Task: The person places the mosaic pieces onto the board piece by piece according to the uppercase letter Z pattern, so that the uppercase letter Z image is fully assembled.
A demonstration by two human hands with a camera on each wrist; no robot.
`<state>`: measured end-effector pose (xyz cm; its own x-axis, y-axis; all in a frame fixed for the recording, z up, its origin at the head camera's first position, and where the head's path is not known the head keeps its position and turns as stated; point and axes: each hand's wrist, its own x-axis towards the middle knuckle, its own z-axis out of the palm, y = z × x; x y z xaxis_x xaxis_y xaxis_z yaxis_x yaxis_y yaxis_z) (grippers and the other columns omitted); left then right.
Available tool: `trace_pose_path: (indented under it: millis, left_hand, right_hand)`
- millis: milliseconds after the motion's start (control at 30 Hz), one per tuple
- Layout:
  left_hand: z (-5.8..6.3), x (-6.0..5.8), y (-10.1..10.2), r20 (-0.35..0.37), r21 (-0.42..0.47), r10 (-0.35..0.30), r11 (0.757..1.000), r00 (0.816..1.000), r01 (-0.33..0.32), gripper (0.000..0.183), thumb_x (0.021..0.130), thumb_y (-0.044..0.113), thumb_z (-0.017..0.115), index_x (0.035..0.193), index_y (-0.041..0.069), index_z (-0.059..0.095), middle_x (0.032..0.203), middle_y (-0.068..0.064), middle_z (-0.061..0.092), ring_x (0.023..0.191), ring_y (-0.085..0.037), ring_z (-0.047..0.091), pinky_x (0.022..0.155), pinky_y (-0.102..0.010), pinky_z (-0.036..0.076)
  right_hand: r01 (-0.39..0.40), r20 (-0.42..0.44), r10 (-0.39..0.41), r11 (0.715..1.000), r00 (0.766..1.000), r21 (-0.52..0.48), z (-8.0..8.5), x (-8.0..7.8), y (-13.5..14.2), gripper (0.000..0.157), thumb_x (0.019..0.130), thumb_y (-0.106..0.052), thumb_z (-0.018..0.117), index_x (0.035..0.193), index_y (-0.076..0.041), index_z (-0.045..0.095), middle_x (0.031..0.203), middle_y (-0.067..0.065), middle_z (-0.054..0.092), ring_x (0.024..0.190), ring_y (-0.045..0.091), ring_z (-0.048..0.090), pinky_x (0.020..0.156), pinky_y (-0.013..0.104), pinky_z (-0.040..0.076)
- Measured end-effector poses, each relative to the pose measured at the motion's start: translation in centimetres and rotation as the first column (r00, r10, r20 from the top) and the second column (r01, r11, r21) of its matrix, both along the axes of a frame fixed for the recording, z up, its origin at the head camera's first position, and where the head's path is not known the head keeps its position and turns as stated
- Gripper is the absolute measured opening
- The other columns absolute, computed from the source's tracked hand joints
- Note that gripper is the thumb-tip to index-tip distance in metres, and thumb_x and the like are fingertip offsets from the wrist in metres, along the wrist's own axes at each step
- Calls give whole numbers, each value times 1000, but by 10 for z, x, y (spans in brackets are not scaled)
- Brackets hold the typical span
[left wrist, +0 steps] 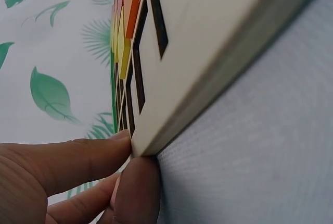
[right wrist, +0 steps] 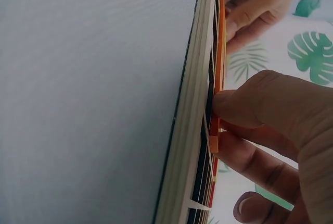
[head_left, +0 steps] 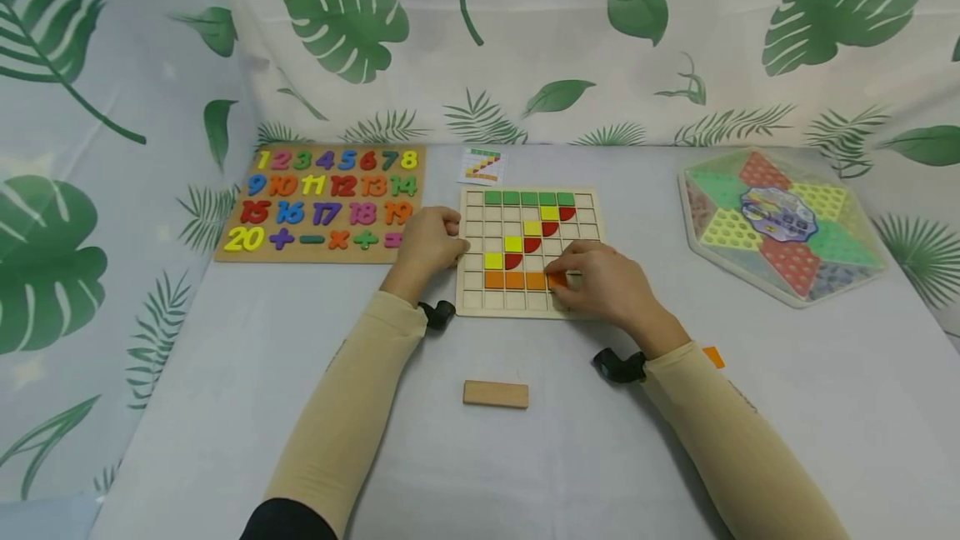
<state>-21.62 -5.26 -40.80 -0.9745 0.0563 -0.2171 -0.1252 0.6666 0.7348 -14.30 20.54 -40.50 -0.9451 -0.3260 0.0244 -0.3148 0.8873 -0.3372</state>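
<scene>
A wooden grid board (head_left: 531,307) lies on the table, with green squares (head_left: 529,198) along its top row. Yellow squares (head_left: 513,244) and red quarter-round pieces (head_left: 532,245) run diagonally across it, above a row of orange squares (head_left: 514,280). At the board's left edge, my left hand (head_left: 426,244) pinches the rim between thumb and finger, seen closely in the left wrist view. My right hand (head_left: 606,283) holds an orange square (right wrist: 214,144) by thumb and fingers at the right end of the orange row; the fingers partly cover it.
Behind the board is a small pattern card (head_left: 482,166). A number puzzle board (head_left: 322,250) lies left, a hexagonal game box (head_left: 783,227) right. Nearer me are a wooden block (head_left: 496,394) and an orange piece (head_left: 714,357) partly behind the right sleeve.
</scene>
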Motion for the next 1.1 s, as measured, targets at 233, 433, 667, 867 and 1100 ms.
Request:
trace_pose_path:
  millis: [233,433,667,867,1100]
  left_hand:
    - [-2,0,2,-4,2,0,1000,1000,0,49,89,11,77,136,4,65,116,-8,69,101,-22,60,92,-37,55]
    - [-2,1,2,-5,-7,-7,1000,1000,7,49,90,12,77,137,4,65,117,-8,68,101,-22,60,92,-37,55]
    - [2,3,2,-4,-4,5,1000,1000,-5,48,91,12,77,136,4,65,115,-8,67,100,-21,59,89,-36,54]
    - [3,3,2,-21,-11,2,1000,1000,-2,47,91,11,77,136,3,65,114,-9,67,96,-20,59,84,-32,54]
    - [3,3,2,-8,1,2,1000,1000,-2,47,91,10,76,136,3,65,114,-8,66,90,-18,61,75,-28,54]
  right_hand:
    - [4,16,-4,1000,1000,6,1,2,1,25,89,-22,78,113,-17,82,112,3,73,104,23,64,80,42,58]
    - [30,7,-30,1000,1000,0,5,10,12,29,89,-23,74,117,-17,80,114,3,71,97,23,65,72,42,57]
    - [76,16,-76,997,997,-10,10,29,38,30,92,-24,75,121,-17,78,124,10,70,110,33,68,77,54,59]
    - [113,-4,-113,993,994,-19,6,55,69,29,90,-22,77,119,-16,78,122,10,71,111,34,68,75,55,58]
    - [179,-12,-179,984,984,2,4,87,103,29,87,-22,81,115,-18,79,121,10,71,104,34,69,67,51,57]
